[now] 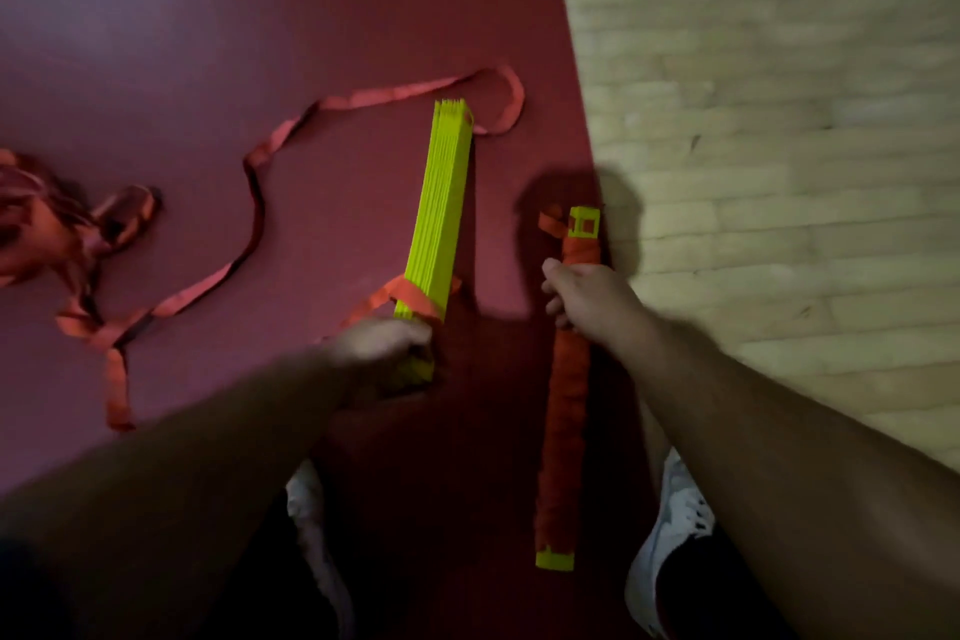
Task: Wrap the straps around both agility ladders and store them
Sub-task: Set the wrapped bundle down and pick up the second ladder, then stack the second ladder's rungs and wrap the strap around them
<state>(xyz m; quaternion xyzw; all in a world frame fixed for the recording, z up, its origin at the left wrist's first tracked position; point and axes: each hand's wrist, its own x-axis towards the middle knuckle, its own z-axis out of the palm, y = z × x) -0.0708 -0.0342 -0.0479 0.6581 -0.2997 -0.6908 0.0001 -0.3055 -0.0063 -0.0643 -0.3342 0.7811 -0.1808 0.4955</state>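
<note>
A stack of neon-yellow ladder rungs (441,208) lies on the dark red mat (208,42), with one turn of orange strap around its near end. My left hand (382,346) is shut on that near end. The rest of its orange strap (254,203) trails loose over the mat to the left and loops past the far end. A second ladder bundle (563,411), wound in orange strap along nearly its whole length, is held upright-ish to the right. My right hand (584,296) grips it near its upper end.
The mat's right edge meets a pale wooden floor (779,120). A tangle of orange strap (47,224) lies at the left edge. My white shoes (670,530) stand at the bottom, close under the wrapped bundle.
</note>
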